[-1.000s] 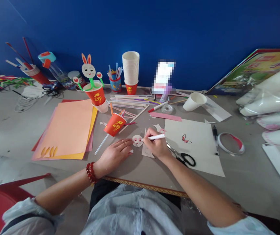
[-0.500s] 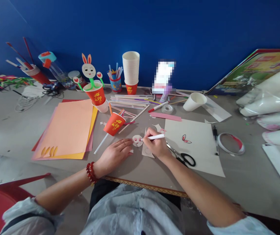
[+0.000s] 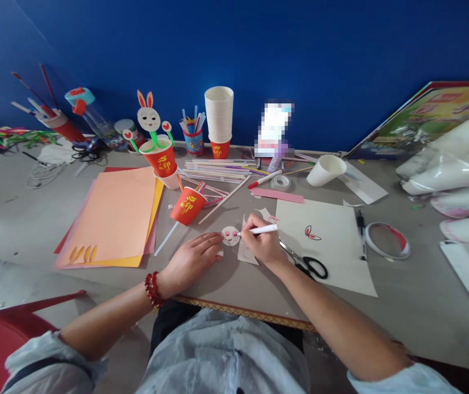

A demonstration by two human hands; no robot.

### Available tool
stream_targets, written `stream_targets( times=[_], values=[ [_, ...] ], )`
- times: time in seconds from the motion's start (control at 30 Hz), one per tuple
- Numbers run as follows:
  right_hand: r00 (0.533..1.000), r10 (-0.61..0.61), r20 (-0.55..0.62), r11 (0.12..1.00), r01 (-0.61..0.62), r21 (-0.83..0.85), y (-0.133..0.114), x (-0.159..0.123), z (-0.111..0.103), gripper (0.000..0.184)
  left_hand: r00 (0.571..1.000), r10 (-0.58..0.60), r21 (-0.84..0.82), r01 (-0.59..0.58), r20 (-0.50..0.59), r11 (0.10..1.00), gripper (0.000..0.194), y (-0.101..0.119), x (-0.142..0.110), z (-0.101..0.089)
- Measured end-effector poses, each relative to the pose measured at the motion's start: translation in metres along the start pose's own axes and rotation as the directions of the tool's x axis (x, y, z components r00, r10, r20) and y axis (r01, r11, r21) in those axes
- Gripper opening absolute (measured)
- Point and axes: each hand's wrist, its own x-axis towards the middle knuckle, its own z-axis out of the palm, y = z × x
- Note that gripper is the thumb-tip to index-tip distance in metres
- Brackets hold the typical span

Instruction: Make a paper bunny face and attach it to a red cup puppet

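A small round paper face (image 3: 230, 236) with pink and dark marks lies on the table in front of me. My left hand (image 3: 195, 253) rests flat beside it, fingers stretched out, with the fingertips at its left edge. In my right hand (image 3: 262, 241) is a white marker (image 3: 264, 229), gripped like a pen, its tip at the face's right side. Scraps of cut paper (image 3: 247, 255) lie partly under the right hand. Close to that wrist are black-handled scissors (image 3: 314, 268), resting on a white sheet (image 3: 341, 273) with red-and-black leaf shapes drawn on it.
A red paper cup (image 3: 187, 206) with straws lies tipped beyond my left hand. Coloured paper (image 3: 125, 213) is stacked at left. Behind stand a rabbit-figure cup (image 3: 162, 160), stacked white cups (image 3: 219, 112) and loose straws (image 3: 218, 171). A tape roll (image 3: 387, 241) lies at right.
The tipped red cup with its straws has shifted slightly to the left. Both hands stay in nearly the same place, the marker tip still at the paper face.
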Motion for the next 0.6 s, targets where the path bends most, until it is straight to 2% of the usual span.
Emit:
stream_targets(
  times=[0.6],
  values=[
    [1.000, -0.010, 0.019, 1.000, 0.010, -0.007, 0.0025, 0.0005, 0.0003, 0.019, 1.000, 0.001, 0.013, -0.001, -0.010, 1.000, 0.014, 0.0004, -0.0004, -0.0006]
  ],
)
